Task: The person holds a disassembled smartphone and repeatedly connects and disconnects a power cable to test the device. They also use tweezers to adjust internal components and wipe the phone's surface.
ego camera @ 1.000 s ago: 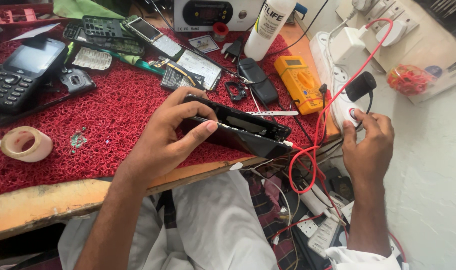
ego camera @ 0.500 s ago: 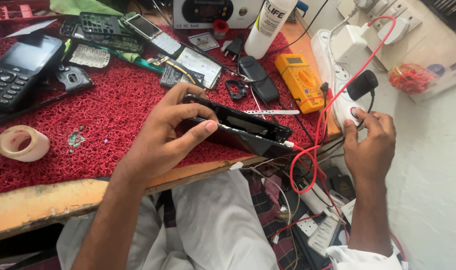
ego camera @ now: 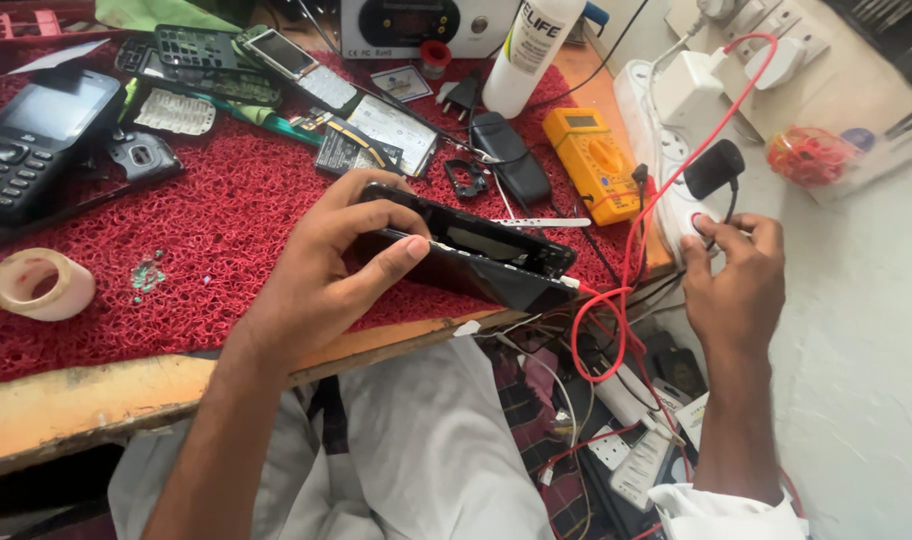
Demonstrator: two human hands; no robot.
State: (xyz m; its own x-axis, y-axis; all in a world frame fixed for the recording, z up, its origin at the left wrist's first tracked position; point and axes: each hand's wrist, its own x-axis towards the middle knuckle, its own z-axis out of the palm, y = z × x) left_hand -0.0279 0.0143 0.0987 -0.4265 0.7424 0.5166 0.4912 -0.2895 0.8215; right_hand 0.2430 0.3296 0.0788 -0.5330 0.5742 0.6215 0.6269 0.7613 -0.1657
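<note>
The red mat (ego camera: 206, 240) covered most of the wooden bench (ego camera: 86, 390), and many phone parts lay on it. Near the front edge of the bench, the left hand (ego camera: 326, 270) held an opened black phone (ego camera: 476, 250). The hand was closed around the phone's left end, with the fingers over the far side and the thumb (ego camera: 386, 262) pressed along the near edge. The phone was tilted, and its right end reached over the bench edge, where a red wire (ego camera: 626, 260) met it.

The right hand (ego camera: 736, 280) was well apart from the phone, to the right of the bench. Its fingers were bent narrow, and the fingertips (ego camera: 711, 225) touched the white power strip (ego camera: 666, 170) just beside a black plug adapter (ego camera: 714, 168). I cannot tell if it pinched something small there.

Behind the phone lay a yellow multimeter (ego camera: 591, 160) and a white bottle (ego camera: 526, 50). A black keypad phone (ego camera: 36, 140) was at the far left, and a roll of tape (ego camera: 36, 285) near the front left.

Compared with one second ago, the left hand kept the same grip on the phone at almost the same place. The right hand stayed at the power strip, with only a small shift of its fingers.
</note>
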